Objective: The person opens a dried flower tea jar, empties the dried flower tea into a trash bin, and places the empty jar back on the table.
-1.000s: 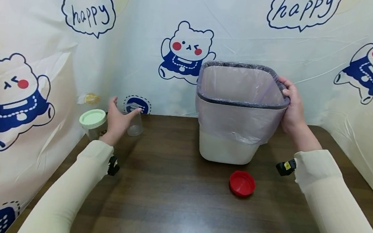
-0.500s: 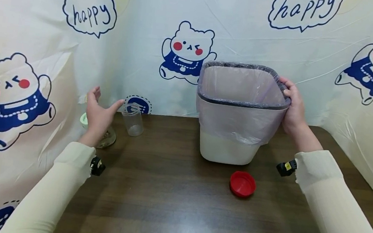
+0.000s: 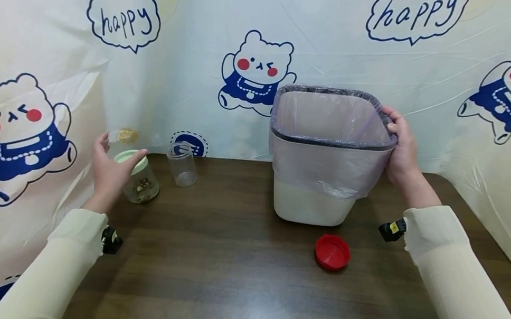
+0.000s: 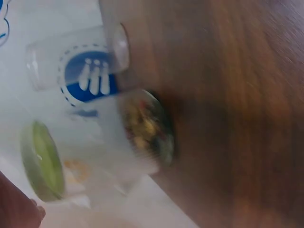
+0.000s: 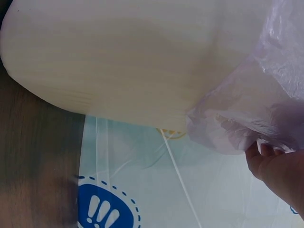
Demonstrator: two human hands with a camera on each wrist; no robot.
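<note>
My left hand (image 3: 109,173) is at the far left of the table, thumb and fingers spread, beside a clear jar (image 3: 143,184) with a light green lid. Small brown bits lie at the bottom of this jar. In the blurred left wrist view, the green lid (image 4: 45,161) is near the fingers (image 4: 19,206), with a gap between them. My right hand (image 3: 402,148) grips the right rim of a white trash bin (image 3: 309,206) lined with a translucent purple bag (image 3: 326,165). The right wrist view has the fingers (image 5: 256,161) against the bag; some fingers are hidden.
An uncovered clear plastic jar (image 3: 182,167) stands behind and right of the green-lidded one. A red lid (image 3: 332,252) lies on the brown wooden table (image 3: 232,273), in front of the bin. Patterned cloth (image 3: 188,82) hangs along the back and sides.
My left hand has moved left and toward me, from beside the uncovered jar to the outer side of the green-lidded jar, leaving that jar in plainer view. My right hand and the bin stay put.
</note>
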